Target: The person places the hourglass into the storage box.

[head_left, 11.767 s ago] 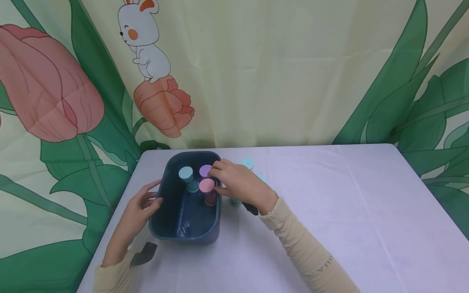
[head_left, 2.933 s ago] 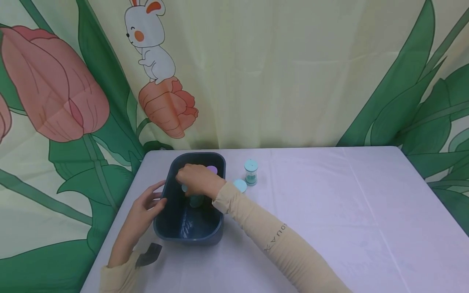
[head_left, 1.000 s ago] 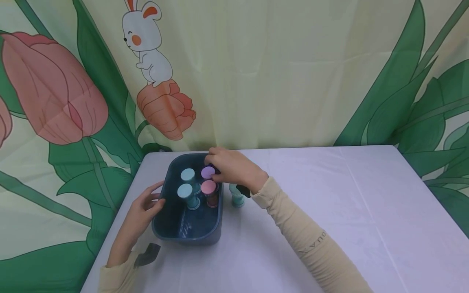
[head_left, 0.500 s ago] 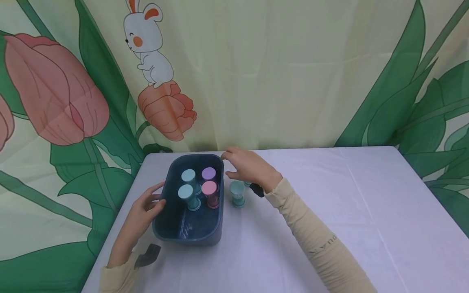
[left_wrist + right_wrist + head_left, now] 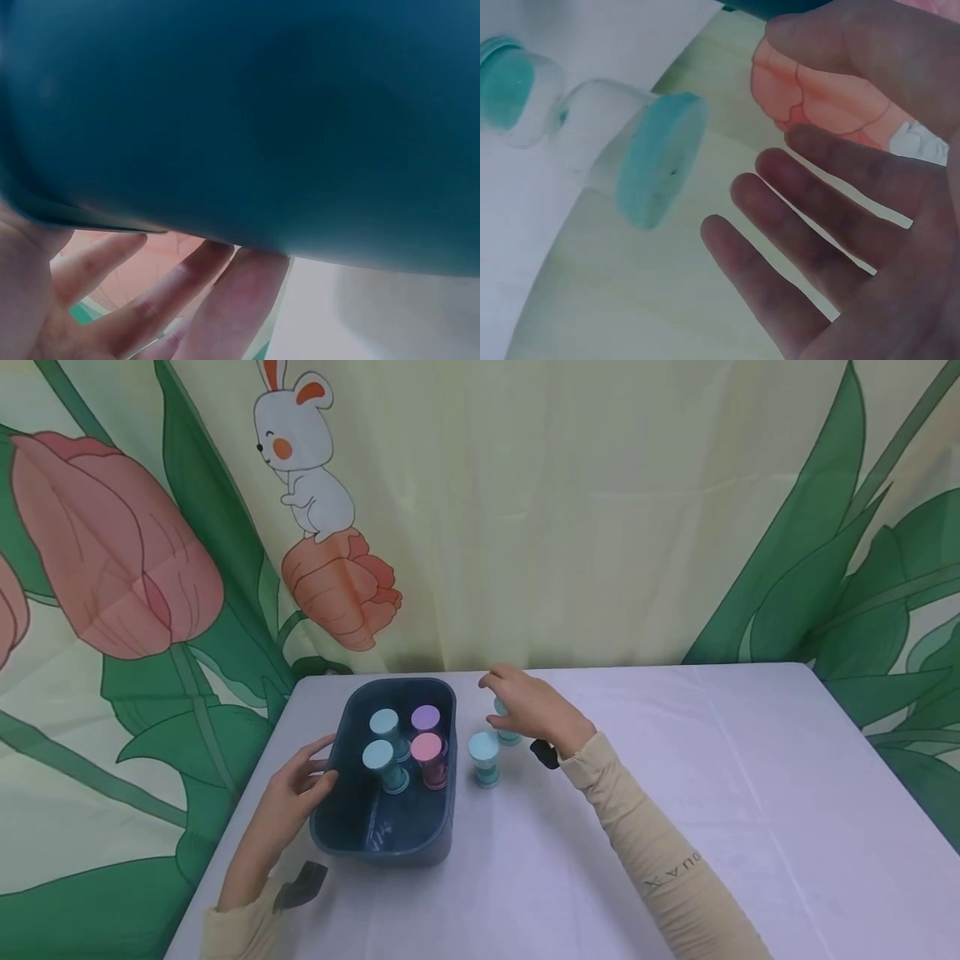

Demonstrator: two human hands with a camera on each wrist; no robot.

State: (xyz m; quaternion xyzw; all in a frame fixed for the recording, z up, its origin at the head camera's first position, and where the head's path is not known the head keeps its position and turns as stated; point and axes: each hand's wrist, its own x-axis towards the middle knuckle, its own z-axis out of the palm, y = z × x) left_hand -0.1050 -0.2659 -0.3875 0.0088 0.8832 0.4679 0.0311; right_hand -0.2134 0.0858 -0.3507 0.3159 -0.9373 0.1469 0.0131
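Note:
My left hand point(image 5: 296, 785) touches the left side of a dark blue bin point(image 5: 382, 831), its fingers against the outer wall point(image 5: 225, 150) in the left wrist view. Inside the bin stand a pink hourglass point(image 5: 428, 758), a purple hourglass point(image 5: 425, 718) and two light-blue hourglasses, one nearer point(image 5: 382, 764) and one behind it point(image 5: 386, 722). Beside the bin on the right is a teal hourglass point(image 5: 484, 752). My right hand point(image 5: 536, 706), fingers spread and holding nothing, hovers by another teal hourglass point(image 5: 660, 161), partly hidden behind it in the head view.
A white cloth covers the table point(image 5: 637, 818), whose back edge meets a curtain point(image 5: 562, 527) printed with a rabbit, a carrot, a tulip and leaves. The bin stands near the table's left edge. Dark wrist straps point(image 5: 302, 885) sit on both arms.
A second light-blue hourglass has been set in the bin from the table. My right hand has since left the bin and moved right to the remaining teal hourglasses. The left hand stays put.

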